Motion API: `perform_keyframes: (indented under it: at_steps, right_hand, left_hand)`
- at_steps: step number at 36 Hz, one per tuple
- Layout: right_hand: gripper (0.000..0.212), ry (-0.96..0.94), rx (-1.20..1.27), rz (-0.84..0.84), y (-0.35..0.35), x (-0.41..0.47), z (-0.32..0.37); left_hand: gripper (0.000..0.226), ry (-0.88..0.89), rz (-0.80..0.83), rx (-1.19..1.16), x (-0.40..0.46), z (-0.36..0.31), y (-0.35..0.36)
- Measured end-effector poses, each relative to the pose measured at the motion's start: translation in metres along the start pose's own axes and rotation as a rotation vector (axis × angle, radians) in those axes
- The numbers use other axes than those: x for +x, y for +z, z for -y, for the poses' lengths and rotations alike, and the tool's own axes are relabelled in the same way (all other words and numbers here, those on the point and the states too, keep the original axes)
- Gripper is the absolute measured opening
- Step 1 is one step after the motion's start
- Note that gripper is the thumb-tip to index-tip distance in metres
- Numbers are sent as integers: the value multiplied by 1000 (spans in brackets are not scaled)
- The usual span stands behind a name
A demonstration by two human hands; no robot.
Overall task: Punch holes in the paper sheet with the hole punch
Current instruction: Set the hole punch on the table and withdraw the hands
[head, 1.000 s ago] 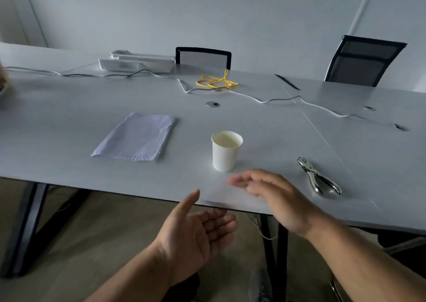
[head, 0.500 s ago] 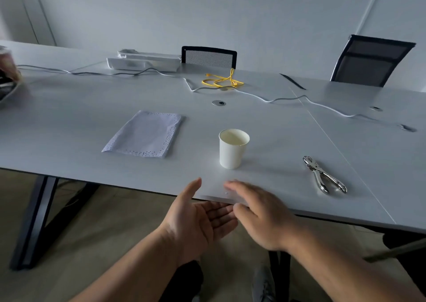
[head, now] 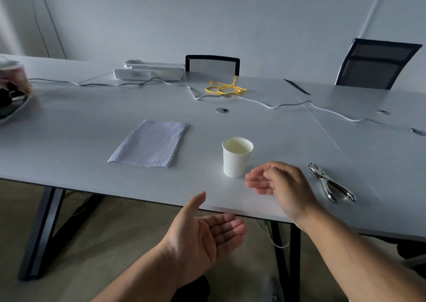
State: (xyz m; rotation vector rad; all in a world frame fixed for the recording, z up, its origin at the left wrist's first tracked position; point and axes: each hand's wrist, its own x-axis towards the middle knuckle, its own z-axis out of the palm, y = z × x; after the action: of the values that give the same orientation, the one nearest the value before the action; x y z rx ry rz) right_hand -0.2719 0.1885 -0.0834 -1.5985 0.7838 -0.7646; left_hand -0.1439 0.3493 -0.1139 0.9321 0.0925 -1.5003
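Observation:
A folded white paper sheet (head: 149,143) with rows of small holes along its edges lies flat on the grey table (head: 69,126), left of centre. The metal plier-type hole punch (head: 330,182) lies on the table at the right, near the front edge. My right hand (head: 280,184) hovers over the table between the punch and a white paper cup (head: 237,156), fingers loosely curled, holding nothing. My left hand (head: 205,237) is palm-up just below the table's front edge, fingers apart and empty.
A yellow cable (head: 226,89) and a white cord (head: 288,105) lie across the back of the table. A white device (head: 149,71) sits at the far side, a dish with dark items (head: 11,94) at the left edge. Two black chairs (head: 375,64) stand behind.
My right hand has lifted from the table's front edge and moved forward and right, to beside the cup. My left hand stays cupped below the edge. The camera view shifted slightly.

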Motion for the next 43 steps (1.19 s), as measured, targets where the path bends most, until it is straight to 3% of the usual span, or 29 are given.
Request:
perform_keyframes:
  at_steps: [3,11,14,19,23,28,37,43]
  right_hand:
    - [23,-20,-47,-144,-6,16,-6]
    - [31,17,-214,-205,-9,42,-18]
    - [33,2,-301,-181,-11,44,-21]
    - [31,-8,-359,-176,-11,42,-22]
    - [28,-2,-372,-177,-13,42,-23]
    - [25,-19,-359,-174,-13,45,-27]
    - [23,-2,-316,-164,-14,49,-31]
    - [22,1,-332,-162,-13,49,-30]
  left_hand:
    - [83,8,63,12,-11,-3,2]
    - [76,328,148,166,-27,-80,54]
    - [73,464,122,370,-18,-116,82]
    - [64,583,10,898,7,-145,125]
    - [66,538,-61,1263,26,-150,145]
    - [68,446,-79,1498,39,-153,154]
    - [61,511,-72,1554,46,-153,154]
    - [39,879,-88,1152,31,-139,127]
